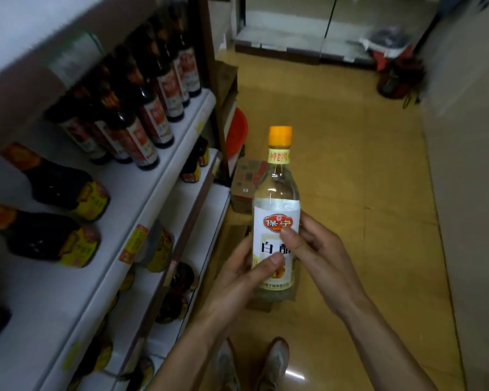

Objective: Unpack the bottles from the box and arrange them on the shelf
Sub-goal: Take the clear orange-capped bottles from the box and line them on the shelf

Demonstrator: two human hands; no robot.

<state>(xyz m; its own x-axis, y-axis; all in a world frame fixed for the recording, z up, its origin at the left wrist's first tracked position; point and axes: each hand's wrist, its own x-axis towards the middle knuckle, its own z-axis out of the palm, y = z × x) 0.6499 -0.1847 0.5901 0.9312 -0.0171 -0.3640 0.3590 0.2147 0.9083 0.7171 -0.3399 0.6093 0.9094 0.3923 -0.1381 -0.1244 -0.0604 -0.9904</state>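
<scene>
Both your hands curl round one clear, round-shouldered white vinegar bottle (pixel 277 190), holding it upright above the glossy tan floor (pixel 364 165): left hand (pixel 237 277) low, thumb across the white paper label (pixel 268 221), right hand (pixel 319 249) higher. A ribbed orange cap (pixel 280 136) tops it. Dark glass bottles (pixel 141 136) line the white shelf (pixel 141 190) beside it.

A clear bottle (pixel 277 210) with an orange cap, held upright between both hands. The left hand (pixel 237 280) grips the lower label, thumb across the front; the right hand (pixel 319 249) holds the label's other side, thumb just above the left thumb. Left of the hands, a white shelf (pixel 141 193) carries dark bottles (pixel 141 131). Beyond the hands, a cardboard box (pixel 246 184) sits on the floor.
</scene>
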